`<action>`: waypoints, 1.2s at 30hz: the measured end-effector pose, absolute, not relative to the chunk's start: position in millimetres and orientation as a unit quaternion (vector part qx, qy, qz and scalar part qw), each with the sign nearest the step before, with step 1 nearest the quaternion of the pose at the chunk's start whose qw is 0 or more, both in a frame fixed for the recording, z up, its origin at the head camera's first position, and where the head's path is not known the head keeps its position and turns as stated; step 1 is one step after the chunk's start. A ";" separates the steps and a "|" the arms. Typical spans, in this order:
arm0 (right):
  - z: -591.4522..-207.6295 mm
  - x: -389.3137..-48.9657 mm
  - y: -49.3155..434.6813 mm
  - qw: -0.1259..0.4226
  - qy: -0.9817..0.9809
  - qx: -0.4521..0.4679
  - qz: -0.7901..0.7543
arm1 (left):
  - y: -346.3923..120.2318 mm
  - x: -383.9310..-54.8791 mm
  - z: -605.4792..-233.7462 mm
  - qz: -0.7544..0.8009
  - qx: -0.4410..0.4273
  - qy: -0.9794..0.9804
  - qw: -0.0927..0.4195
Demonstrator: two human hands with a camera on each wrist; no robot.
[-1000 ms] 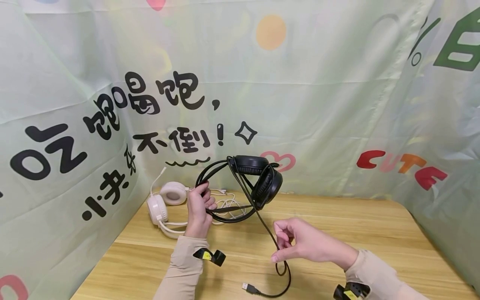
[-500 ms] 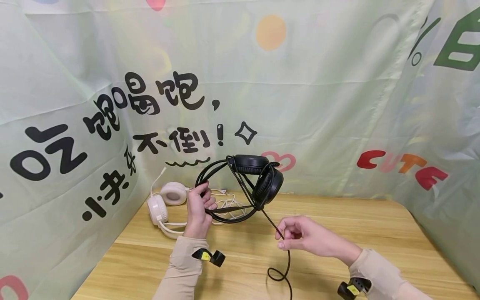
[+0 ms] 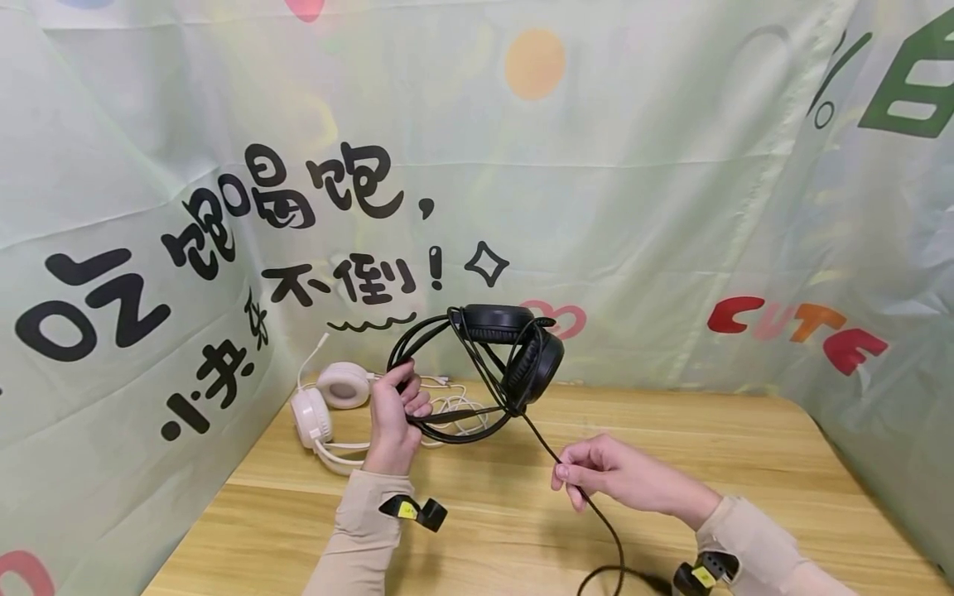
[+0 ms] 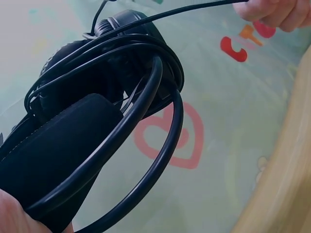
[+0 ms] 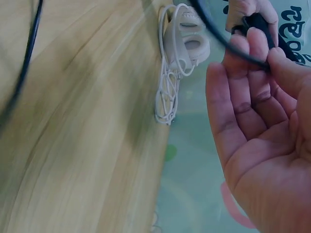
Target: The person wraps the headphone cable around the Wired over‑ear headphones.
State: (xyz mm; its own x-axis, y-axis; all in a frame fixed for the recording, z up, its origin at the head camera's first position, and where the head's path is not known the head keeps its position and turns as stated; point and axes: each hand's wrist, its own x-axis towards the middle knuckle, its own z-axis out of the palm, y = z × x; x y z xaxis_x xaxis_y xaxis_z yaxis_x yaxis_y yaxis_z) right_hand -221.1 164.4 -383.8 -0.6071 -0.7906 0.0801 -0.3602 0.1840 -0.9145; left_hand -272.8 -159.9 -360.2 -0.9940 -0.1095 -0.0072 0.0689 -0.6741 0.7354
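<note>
My left hand (image 3: 397, 416) grips the headband of a black headset (image 3: 498, 324), holding it up above the table. The ear cups point to the right, and several turns of thin black cable (image 4: 97, 59) wrap around them in the left wrist view. Lower and to the right, my right hand (image 3: 607, 472) pinches that cable between thumb and fingertips. From the cups the cable (image 3: 540, 436) runs taut to the pinch, and its loose end hangs below in a curve. In the right wrist view the thumb presses the cable against the fingers (image 5: 257, 46).
A white headset (image 3: 311, 418) with a thin boom microphone lies at the table's back left, its white cable (image 5: 166, 94) bunched beside it. The wooden table (image 3: 686, 439) is bounded by printed fabric (image 3: 633, 232) at the back and sides.
My right hand has closed its pinch on the cable, shifting slightly right. The hanging end has swung down and right, and its USB plug has left the earlier spot. The left hand stays put.
</note>
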 end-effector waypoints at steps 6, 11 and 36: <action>-387.0 -222.3 163.5 0.214 0.746 -0.381 -0.503 | -161.2 -273.2 -359.5 -0.920 0.018 -0.390 0.041; -392.1 -224.9 162.9 0.212 0.744 -0.382 -0.505 | -161.2 -273.1 -358.7 -0.925 0.008 -0.379 0.026; -403.9 -234.7 159.7 0.250 0.743 -0.377 -0.494 | -162.4 -269.1 -366.7 -0.908 -0.180 -0.361 -0.116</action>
State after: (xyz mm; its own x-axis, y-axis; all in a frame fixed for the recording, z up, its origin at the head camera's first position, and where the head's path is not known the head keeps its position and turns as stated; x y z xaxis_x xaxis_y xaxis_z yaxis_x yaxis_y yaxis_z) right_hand -234.7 159.7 -403.9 -0.5906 -0.8069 0.0007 -0.3126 0.2281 -0.9221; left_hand -269.1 -162.4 -366.7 -0.9088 0.3399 0.2421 -0.0803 -0.7118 0.6977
